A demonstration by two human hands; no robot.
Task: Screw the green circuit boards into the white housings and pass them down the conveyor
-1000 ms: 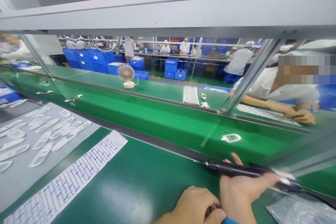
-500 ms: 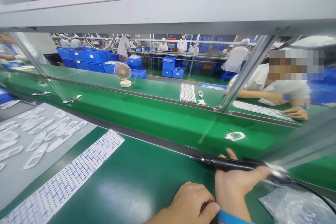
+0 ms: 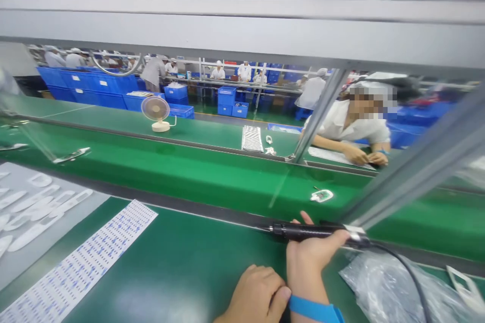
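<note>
A black screwdriver (image 3: 303,232) partly hides the fingers of the right hand (image 3: 311,253); the bottom edge crops a printed sheet (image 3: 89,262), its marks too small to read, and a crumpled plastic bag (image 3: 384,280).

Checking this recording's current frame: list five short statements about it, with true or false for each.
1. The right hand holds a black corded tool. True.
2. The blue band is around the left wrist. False: it is around the right wrist.
3. The left hand is beside the right wrist. True.
4. The clear plastic bag lies left of the printed sheet. False: it lies to the sheet's right.
5. The fan has tipped onto its side. False: it stands upright.
</note>
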